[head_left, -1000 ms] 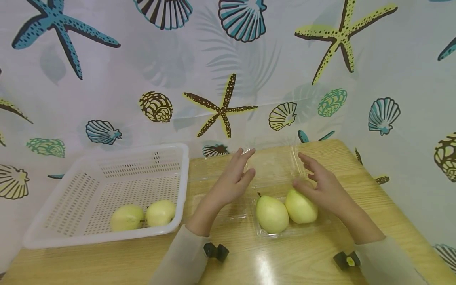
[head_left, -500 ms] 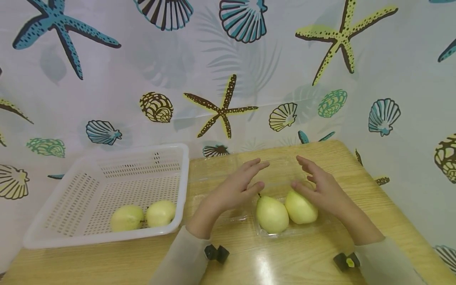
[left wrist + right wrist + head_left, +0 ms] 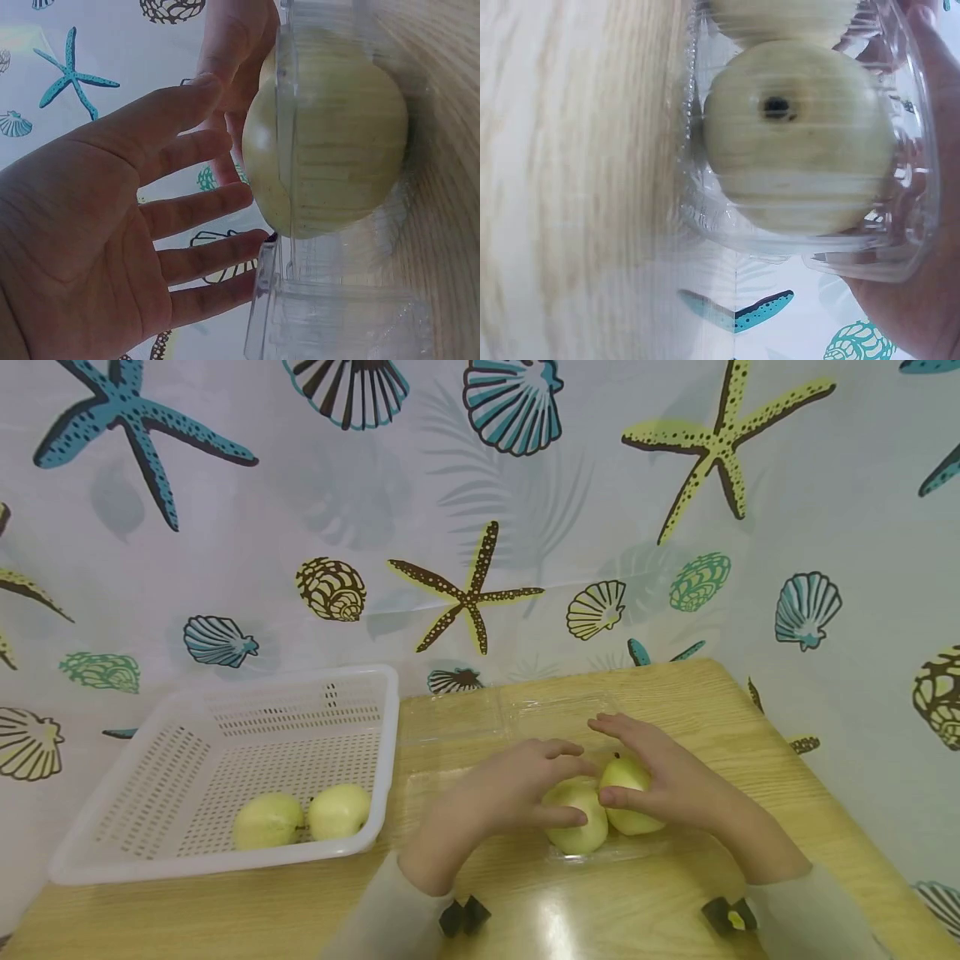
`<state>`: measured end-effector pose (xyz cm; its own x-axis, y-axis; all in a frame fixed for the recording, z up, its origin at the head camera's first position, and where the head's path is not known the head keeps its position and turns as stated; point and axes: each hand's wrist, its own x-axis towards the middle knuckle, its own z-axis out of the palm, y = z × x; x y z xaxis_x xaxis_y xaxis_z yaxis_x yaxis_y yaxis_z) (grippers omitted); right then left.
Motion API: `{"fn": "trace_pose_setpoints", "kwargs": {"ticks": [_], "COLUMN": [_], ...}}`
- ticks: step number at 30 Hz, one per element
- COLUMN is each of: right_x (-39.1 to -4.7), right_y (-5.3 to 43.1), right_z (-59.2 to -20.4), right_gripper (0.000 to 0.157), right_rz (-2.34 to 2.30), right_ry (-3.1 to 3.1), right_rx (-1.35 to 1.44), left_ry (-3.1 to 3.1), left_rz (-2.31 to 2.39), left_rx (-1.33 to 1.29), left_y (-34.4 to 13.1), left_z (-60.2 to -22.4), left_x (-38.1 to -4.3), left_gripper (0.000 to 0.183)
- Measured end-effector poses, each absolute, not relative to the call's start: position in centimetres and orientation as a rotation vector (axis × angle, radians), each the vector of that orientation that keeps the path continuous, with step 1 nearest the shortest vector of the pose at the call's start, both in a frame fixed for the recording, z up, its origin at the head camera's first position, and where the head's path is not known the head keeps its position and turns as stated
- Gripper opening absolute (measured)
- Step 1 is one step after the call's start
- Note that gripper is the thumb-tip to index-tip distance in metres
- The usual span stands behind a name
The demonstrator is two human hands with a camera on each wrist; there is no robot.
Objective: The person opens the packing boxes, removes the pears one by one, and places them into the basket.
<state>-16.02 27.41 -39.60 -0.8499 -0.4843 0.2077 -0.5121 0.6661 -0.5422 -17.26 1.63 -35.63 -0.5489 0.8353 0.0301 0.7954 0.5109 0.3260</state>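
Observation:
Two yellow-green pears sit side by side in a clear plastic clamshell box point(image 3: 637, 852). My left hand point(image 3: 517, 789) is over the left pear point(image 3: 581, 839), overlapping its upper part in the head view; the left wrist view shows the fingers point(image 3: 202, 210) loosely extended beside the box rim. Above the right pear point(image 3: 633, 822) is my right hand point(image 3: 671, 777), thumb across its front and fingers stretched past its stem. The right wrist view shows a pear's dark blossom end point(image 3: 776, 107) through the clear wall, with the right palm point(image 3: 922, 300) behind the box. Neither hand grips a pear.
On the left stands a white perforated plastic basket point(image 3: 225, 860) with two more pears point(image 3: 339, 812) at its front. More clear plastic packaging point(image 3: 450, 714) lies between basket and box. A patterned curtain point(image 3: 420, 468) hangs behind the wooden table point(image 3: 300, 910).
My left hand has moved right and toward me, now over the left pear. My right hand has shifted left and nearer, its thumb lower over the right pear, whose stem now shows.

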Motion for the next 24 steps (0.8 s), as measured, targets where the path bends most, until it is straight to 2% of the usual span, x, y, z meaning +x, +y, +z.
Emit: {"fn": "trace_pose_setpoints", "kwargs": {"ticks": [8,15,24], "right_x": [-15.9,-15.8,-15.8], "right_y": [27.4,27.4,27.5], "right_z": [-39.9,-40.2,-40.3], "right_gripper": [0.102,0.108,0.120], "right_rz": [0.942,0.908,0.751], "right_ry": [-2.850,-2.862,-2.876], "right_rx": [0.931,0.994,1.044], "left_ry": [2.615,2.660,2.727], "left_rz": [0.281,0.238,0.172], "left_rx": [1.420,1.429,1.461], "left_y": [2.6,3.3,3.8], "left_z": [-36.1,-37.0,-37.9], "left_x": [-16.5,-16.0,-15.8], "left_gripper": [0.058,0.052,0.059]}}
